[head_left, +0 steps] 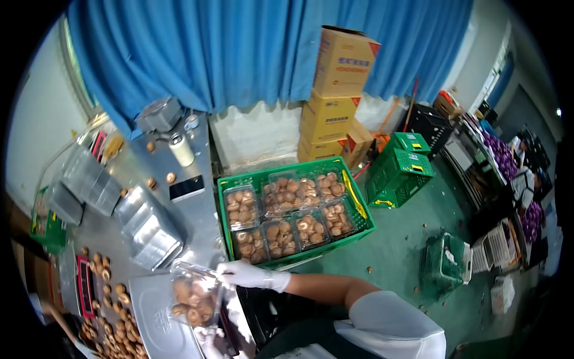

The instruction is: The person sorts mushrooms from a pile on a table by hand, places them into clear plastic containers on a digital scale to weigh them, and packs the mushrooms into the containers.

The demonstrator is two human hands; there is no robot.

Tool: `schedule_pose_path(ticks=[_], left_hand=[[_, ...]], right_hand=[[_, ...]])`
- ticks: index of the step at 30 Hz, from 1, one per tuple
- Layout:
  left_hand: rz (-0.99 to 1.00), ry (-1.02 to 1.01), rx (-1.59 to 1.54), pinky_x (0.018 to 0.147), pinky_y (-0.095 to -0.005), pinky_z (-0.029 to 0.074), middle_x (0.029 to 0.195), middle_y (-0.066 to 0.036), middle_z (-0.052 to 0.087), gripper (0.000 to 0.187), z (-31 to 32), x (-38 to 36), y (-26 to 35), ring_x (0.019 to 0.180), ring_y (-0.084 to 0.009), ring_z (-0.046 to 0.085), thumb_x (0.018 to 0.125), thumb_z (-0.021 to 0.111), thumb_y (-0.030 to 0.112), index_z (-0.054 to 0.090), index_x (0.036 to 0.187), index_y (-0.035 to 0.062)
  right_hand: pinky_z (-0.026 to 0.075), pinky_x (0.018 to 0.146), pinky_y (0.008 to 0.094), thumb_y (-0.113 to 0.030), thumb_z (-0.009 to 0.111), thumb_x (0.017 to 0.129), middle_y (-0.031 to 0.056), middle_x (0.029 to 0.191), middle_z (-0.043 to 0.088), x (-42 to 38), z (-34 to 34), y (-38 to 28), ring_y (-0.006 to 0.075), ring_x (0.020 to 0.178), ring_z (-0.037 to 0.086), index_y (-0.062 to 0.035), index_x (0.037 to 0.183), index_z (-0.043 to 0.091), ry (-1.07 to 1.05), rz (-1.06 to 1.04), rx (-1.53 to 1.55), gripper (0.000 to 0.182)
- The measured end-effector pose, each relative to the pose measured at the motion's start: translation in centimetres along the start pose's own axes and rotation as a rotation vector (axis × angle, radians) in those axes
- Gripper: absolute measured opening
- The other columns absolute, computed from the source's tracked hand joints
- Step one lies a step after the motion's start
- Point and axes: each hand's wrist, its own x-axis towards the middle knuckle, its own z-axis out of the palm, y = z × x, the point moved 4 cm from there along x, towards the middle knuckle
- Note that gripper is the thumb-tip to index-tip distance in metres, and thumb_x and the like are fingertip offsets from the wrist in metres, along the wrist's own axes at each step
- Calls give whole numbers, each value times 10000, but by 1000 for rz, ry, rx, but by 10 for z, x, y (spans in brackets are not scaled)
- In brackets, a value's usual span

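Observation:
A clear plastic box of brown mushrooms (pixel 194 299) is held over a grey scale plate (pixel 158 320). My right hand (pixel 245 275), in a white glove, grips the box at its upper right edge. Below the box, my left hand (pixel 212 342), also gloved, is at its lower edge; its fingers are partly hidden and blurred. To the right of the box stands a green crate (pixel 365 224) holding several clear boxes of mushrooms (pixel 241 206). Loose mushrooms (pixel 122 326) lie on the metal table to the left.
Stacks of empty clear boxes (pixel 148 224), a phone (pixel 186 188) and a bottle (pixel 181 149) stand on the metal table (pixel 200 224). Cardboard boxes (pixel 338 78) and green crates (pixel 397 176) are beyond. A co-worker's arm (pixel 63 326) is at the lower left.

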Motion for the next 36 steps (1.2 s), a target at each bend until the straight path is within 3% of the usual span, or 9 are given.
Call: schedule_pose_path(ticks=[3,8,11,14,17,25,27,29,36], left_hand=[[-17,-139,29,619,-258,469,747,-17,518,238,66,1,-27,662,-124,504,792,581,-50,455,903,119],[-160,-459,113,641,-294,552,822,-88,605,218,187,35,-103,697,-177,628,834,582,-70,488,1000,35],[-229,-707,209,748,-273,517,1009,-123,626,278,224,54,-161,827,-164,634,908,549,16,466,1172,23],[-220,-777,374,889,-298,463,1177,-106,597,479,256,62,-161,1020,-184,595,959,489,83,332,1411,66],[-180,-575,383,871,-261,442,1150,-108,601,454,248,67,-145,963,-156,592,953,530,117,390,1381,56],[-82,59,222,872,-288,465,1112,-106,619,364,156,14,-111,972,-156,594,967,514,175,490,1294,16],[-35,218,203,882,-290,463,1104,-106,620,371,122,-25,-105,973,-160,592,966,516,189,491,1289,7],[2,381,157,879,-282,464,1092,-99,622,380,93,-51,-112,967,-152,590,965,518,190,486,1289,-7],[147,752,-51,831,-251,471,1007,-61,638,296,32,-158,-154,877,-110,573,958,524,149,562,1226,28]], right_hand=[[464,842,285,-207,501,965,56,1026,583,-81,-69,25,142,1002,566,-55,1079,551,270,-202,-151,196],[364,1046,499,-304,472,971,116,1446,360,-127,-106,80,280,1317,371,-126,1432,270,302,-277,1095,535],[417,993,482,-296,513,950,105,1278,513,-145,-174,100,246,1156,514,-106,1392,327,510,-157,1208,516],[503,680,330,-275,548,928,58,1095,575,-177,-266,91,171,843,598,-144,1271,443,791,-155,817,382],[443,523,204,-293,585,901,23,1010,592,-202,-344,90,120,657,578,-189,1209,501,1080,10,490,336],[446,910,361,-258,706,806,113,1206,563,-124,-485,168,245,1068,547,9,1277,491,1008,-149,-76,582],[399,976,375,-166,676,817,205,1249,528,-115,-466,118,299,1124,522,30,1303,457,1064,46,-854,568],[409,943,385,-110,643,833,197,1199,544,-81,-459,83,301,1113,513,27,1312,449,1105,-377,-1113,535],[449,902,369,-151,612,867,179,1139,577,39,-277,8,312,1018,568,-14,1241,532,161,-500,-1041,407]])
